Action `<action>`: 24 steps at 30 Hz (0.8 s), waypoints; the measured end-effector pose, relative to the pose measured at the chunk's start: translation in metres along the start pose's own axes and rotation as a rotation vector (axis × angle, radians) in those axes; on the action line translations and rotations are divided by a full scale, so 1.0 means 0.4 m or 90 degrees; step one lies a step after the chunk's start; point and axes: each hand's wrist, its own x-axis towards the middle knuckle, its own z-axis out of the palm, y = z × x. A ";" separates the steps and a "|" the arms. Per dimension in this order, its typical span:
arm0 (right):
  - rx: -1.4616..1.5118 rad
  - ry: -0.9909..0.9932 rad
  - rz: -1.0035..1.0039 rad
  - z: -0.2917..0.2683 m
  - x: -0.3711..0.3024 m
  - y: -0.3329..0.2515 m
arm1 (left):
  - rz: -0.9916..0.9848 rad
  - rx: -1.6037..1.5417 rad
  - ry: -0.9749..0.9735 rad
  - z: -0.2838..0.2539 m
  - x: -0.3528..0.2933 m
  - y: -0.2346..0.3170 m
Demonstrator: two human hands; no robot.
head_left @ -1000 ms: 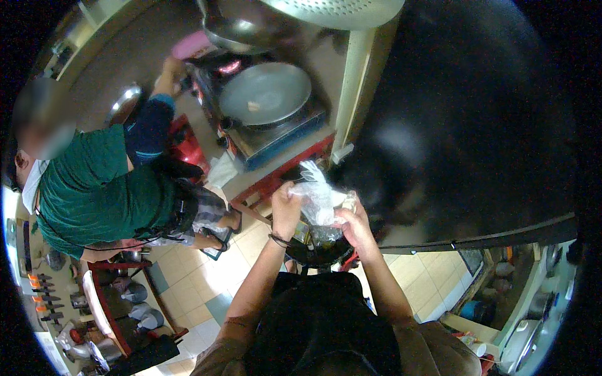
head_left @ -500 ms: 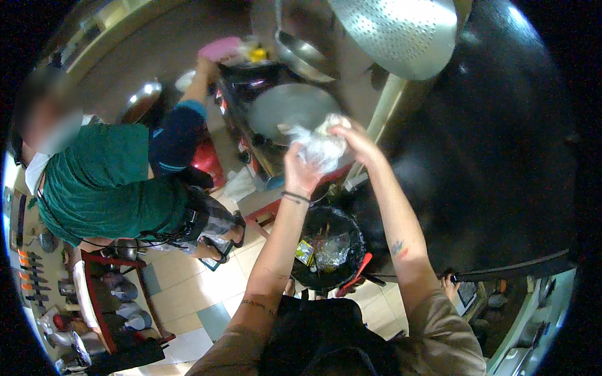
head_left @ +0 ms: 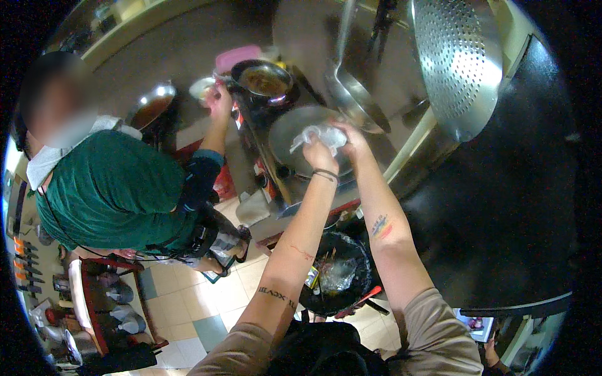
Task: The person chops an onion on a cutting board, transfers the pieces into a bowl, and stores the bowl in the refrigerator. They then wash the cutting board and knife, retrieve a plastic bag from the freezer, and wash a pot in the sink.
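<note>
One crumpled translucent plastic bag held over wide grey pan; left hand mostly closed, bunched tight into plastic; right hand partly curled around bag's right side, fingertips hidden; smaller dark pan farther off; perforated steel strainer hanging to right

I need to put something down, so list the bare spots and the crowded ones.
Bare: tiled floor between the red-framed shelf, the co-worker's feet and the black bin. Crowded: around the stove, with a frying pan and a grey pan, the left hand and right hand gripping a plastic bag above. Whether the dark surface at right can bear anything, I cannot tell.
</note>
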 end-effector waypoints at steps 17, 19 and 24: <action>-0.733 0.349 -0.049 -0.077 0.154 0.003 | -0.019 0.071 -0.075 -0.112 -0.083 0.013; -0.811 0.366 -0.029 -0.074 0.162 0.009 | -0.001 0.037 -0.135 -0.149 -0.125 0.012; -1.034 0.450 -0.034 -0.048 0.153 0.031 | -0.098 0.146 -0.149 -0.298 -0.263 -0.003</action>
